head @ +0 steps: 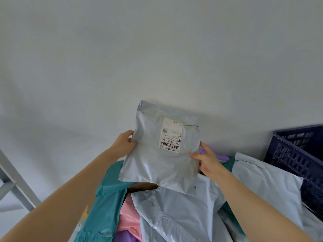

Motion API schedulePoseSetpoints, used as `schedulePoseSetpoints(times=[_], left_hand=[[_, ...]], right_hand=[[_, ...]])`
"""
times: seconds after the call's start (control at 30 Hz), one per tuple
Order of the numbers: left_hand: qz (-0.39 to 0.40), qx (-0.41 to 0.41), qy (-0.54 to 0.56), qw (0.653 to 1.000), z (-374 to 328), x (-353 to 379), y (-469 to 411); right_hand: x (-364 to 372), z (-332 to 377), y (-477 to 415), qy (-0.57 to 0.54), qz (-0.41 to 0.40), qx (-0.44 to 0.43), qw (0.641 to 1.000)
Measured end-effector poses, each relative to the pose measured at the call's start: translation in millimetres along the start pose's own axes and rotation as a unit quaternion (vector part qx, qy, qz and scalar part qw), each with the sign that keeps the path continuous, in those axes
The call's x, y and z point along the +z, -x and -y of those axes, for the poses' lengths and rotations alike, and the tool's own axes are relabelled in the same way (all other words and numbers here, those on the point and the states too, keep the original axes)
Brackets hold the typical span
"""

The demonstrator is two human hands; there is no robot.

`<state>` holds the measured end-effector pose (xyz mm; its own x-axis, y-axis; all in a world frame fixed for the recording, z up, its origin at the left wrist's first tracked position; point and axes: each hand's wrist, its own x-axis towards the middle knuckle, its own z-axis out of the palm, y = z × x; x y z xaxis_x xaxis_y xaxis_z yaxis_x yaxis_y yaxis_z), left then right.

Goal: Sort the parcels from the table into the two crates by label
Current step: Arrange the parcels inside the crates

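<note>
Gripping grey parcel (157, 165) at its left edge with left hand (125, 143), thumb lying across the front. Pinching the right edge with right hand (207, 160), thumb in front, fingers curling behind. Holding it upright and raised in mid-scene, clear of the heap below, white label (170, 135) facing the camera, print reading upside down, barcode at the lower end. Hanging over a heap of parcels: teal parcel (103, 206) at left, pink parcel (129, 217) and purple parcel (125, 237) nearest, pale grey parcel (174, 215) in the middle. Noting navy slotted crate (297, 154) at far right, another pale parcel (262, 180) lying just beside its left wall.
</note>
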<state>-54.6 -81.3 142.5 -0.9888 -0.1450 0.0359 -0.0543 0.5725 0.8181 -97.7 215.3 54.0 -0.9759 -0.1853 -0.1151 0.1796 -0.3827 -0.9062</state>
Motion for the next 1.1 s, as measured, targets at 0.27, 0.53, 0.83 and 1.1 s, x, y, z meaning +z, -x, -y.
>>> schedulePoseSetpoints(times=[0.27, 0.53, 0.83, 1.1], left_hand=[[-0.109, 0.001, -0.097, 0.989, -9.9, 1.5, -6.3], [-0.090, 0.309, -0.285, 0.903, -95.8, 6.4, -10.1], [0.078, 0.210, -0.378, 0.899, -131.0, 21.0, -12.4], [-0.043, 0.219, -0.265, 0.938, -116.2, 15.3, -14.7]], right_hand=[[25.7, 61.0, 3.0, 0.299, 0.003, -0.135, 0.945], [77.3, 116.5, 3.4, 0.580, 0.102, -0.227, 0.776], [108.4, 147.5, 12.6, 0.703, 0.122, -0.277, 0.644], [85.5, 148.7, 12.3, 0.669, 0.004, -0.366, 0.647]])
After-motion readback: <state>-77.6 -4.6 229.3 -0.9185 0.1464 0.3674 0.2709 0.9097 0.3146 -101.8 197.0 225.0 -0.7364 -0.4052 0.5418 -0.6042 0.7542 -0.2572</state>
